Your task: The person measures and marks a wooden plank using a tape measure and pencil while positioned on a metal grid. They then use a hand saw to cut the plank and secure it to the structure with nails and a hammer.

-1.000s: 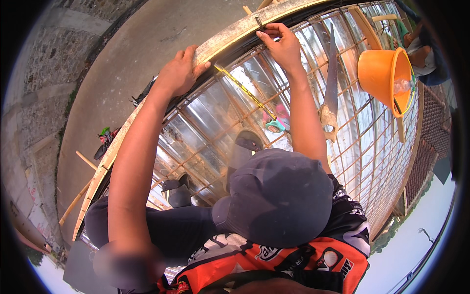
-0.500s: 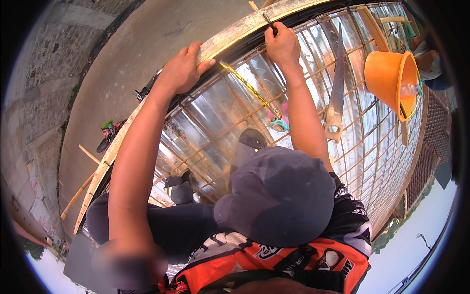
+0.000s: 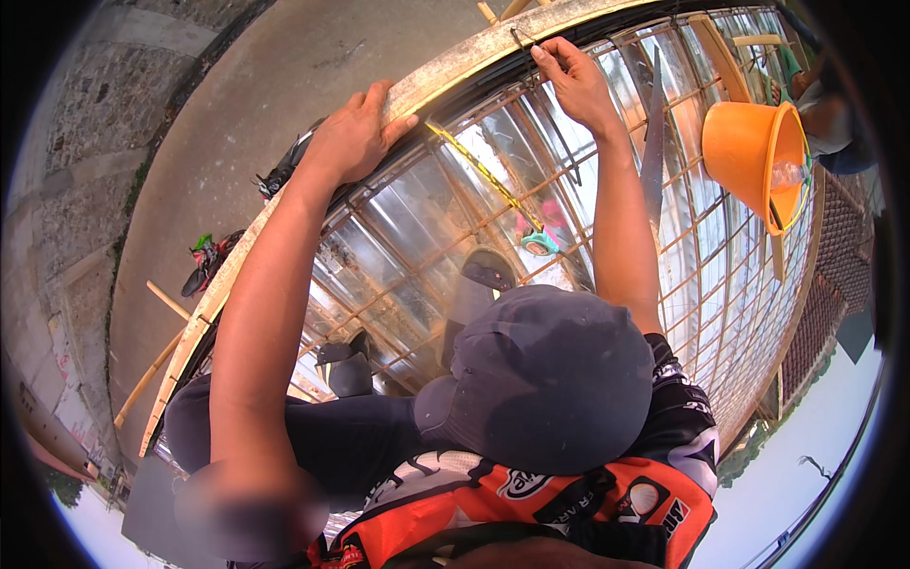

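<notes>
My left hand (image 3: 355,133) is closed over the edge of a long, pale wooden board (image 3: 455,62), thumb lying along its inner side. At the board's inner edge, my right hand (image 3: 578,83) pinches the looped top of a thin dark bent wire (image 3: 519,36) between thumb and fingertips. Dark strands of it seem to hang down over the rusty steel bar grid (image 3: 445,251). A yellow tape measure blade (image 3: 479,169) stretches from beside the board to its teal case (image 3: 540,244). My right forearm partly covers a handsaw (image 3: 654,142), hiding its handle.
An orange bucket (image 3: 739,156) lies tilted on the grid at the right, a clear plastic item inside. Another person's hand and clothing show behind it. Shiny metal sheets lie under the bars. Beyond the board is a concrete road (image 3: 227,142) with a parked motorbike (image 3: 284,166).
My right hand has shifted slightly right and gone from a fist to a fingertip pinch, exposing more of the dark wire. My right forearm now covers the saw's handle. My left hand stays put.
</notes>
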A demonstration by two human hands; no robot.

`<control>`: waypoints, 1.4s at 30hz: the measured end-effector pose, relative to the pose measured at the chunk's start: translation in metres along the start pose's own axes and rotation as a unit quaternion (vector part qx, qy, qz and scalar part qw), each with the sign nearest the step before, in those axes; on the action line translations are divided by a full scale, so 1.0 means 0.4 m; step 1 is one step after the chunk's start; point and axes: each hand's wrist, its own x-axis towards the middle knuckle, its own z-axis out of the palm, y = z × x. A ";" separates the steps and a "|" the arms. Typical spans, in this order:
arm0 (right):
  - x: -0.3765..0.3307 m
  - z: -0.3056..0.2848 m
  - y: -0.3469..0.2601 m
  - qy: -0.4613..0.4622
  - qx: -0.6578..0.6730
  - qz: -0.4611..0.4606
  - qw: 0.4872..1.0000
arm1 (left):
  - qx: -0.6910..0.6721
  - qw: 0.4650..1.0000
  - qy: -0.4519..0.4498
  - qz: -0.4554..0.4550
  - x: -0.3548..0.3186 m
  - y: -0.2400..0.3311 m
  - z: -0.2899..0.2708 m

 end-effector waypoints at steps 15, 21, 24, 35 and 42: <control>0.166 0.017 -0.313 -0.069 -0.323 0.045 0.943 | 0.015 1.000 0.010 -0.003 -0.002 -0.012 0.007; -0.016 0.102 -0.221 0.067 -0.439 -0.234 0.865 | 0.013 1.000 0.025 0.013 -0.003 -0.004 0.010; -0.086 0.039 -0.135 0.111 -0.389 -0.156 0.901 | -0.002 1.000 0.014 0.008 -0.002 0.000 0.009; 0.230 -0.012 -0.256 -0.044 -0.403 -0.232 0.884 | -0.006 0.999 0.011 0.032 0.034 0.023 0.019; -0.100 0.138 -0.316 -0.109 -0.410 -0.378 0.823 | 0.005 1.000 -0.015 -0.006 0.001 0.022 -0.018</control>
